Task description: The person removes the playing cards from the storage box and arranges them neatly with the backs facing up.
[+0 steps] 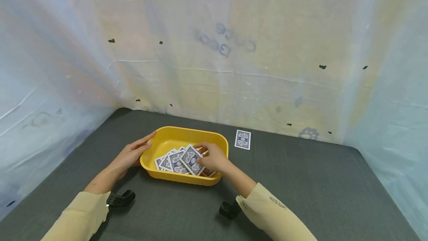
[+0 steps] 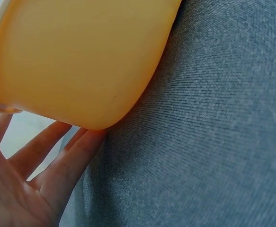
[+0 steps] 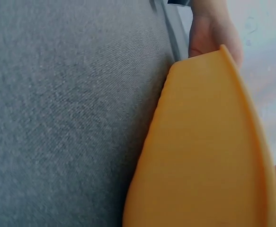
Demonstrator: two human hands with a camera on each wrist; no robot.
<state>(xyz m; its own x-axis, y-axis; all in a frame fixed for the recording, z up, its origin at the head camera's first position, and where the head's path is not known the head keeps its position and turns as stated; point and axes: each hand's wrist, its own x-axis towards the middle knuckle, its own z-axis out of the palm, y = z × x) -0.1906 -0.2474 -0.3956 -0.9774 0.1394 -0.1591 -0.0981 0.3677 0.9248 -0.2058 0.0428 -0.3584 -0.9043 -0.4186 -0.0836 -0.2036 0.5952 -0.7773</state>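
Observation:
A yellow plastic tub (image 1: 187, 178) stands on the dark table with several blue-backed playing cards (image 1: 176, 162) lying overlapped in it. My right hand (image 1: 214, 158) reaches over the tub's right end and pinches a playing card (image 1: 192, 160) between thumb and fingers, tilted above the others. At the left end, my left hand (image 1: 128, 155) rests its outstretched fingers against the tub. The left wrist view shows the fingers (image 2: 43, 146) touching the tub's outer wall (image 2: 81, 56). In the right wrist view, the tub's side (image 3: 199, 142) hides the cards and most of the right hand.
Another blue-backed card (image 1: 242, 139) lies face down on the table, right of the tub. The grey table cloth (image 1: 301, 189) spreads around the tub. A pale, translucent curtain (image 1: 234, 66) hangs behind the table and along its sides.

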